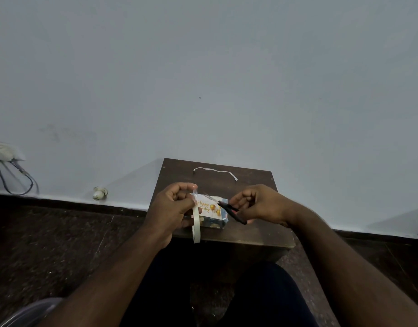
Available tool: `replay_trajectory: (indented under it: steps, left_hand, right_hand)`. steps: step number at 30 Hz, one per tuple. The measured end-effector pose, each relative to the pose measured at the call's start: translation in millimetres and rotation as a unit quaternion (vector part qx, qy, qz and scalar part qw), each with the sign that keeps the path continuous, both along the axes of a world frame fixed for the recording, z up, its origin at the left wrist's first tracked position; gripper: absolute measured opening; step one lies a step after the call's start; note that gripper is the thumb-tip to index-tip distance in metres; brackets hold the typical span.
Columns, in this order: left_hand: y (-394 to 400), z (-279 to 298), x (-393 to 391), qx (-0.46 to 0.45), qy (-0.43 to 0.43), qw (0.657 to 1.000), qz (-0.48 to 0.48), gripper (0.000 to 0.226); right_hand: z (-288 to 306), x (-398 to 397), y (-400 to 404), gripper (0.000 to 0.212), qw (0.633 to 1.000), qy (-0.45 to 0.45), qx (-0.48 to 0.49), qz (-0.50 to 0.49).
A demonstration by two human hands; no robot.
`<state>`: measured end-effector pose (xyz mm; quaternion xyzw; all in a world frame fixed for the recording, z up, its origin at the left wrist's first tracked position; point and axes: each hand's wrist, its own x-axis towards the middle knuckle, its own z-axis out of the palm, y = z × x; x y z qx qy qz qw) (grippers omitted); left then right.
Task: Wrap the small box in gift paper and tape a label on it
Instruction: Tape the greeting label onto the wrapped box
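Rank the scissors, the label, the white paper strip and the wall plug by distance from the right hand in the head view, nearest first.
From the right hand:
1. Scissors, gripped in that hand.
2. Label, just to its left, on the wrapped box.
3. White paper strip, at the table's far edge.
4. Wall plug, far left on the wall.

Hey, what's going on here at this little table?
A person is taping a Happy Birthday label onto a wrapped box on a small dark table. The left hand holds a tape roll, with a strip stretched over the label. The right hand holds black scissors at the strip.
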<state>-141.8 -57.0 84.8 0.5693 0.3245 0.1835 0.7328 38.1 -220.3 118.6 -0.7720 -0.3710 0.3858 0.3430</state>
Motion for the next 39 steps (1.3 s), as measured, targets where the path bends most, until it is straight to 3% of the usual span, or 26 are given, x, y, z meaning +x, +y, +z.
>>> replay_trajectory:
  steps: [14, 26, 39]
  left_hand:
    - [0, 4, -1, -0.013, -0.011, 1.0, -0.013, 0.03]
    - [0, 6, -2, -0.013, -0.007, 1.0, -0.016, 0.032]
    - [1, 3, -1, -0.004, -0.005, 1.0, -0.017, 0.031]
  right_hand:
    - [7, 2, 16, 0.025, 0.979, -0.191, 0.002, 0.076]
    - [0, 1, 19, 0.024, 0.964, -0.252, 0.027, 0.074]
    - [-5, -1, 19, 0.024, 0.968, -0.239, 0.033, 0.063]
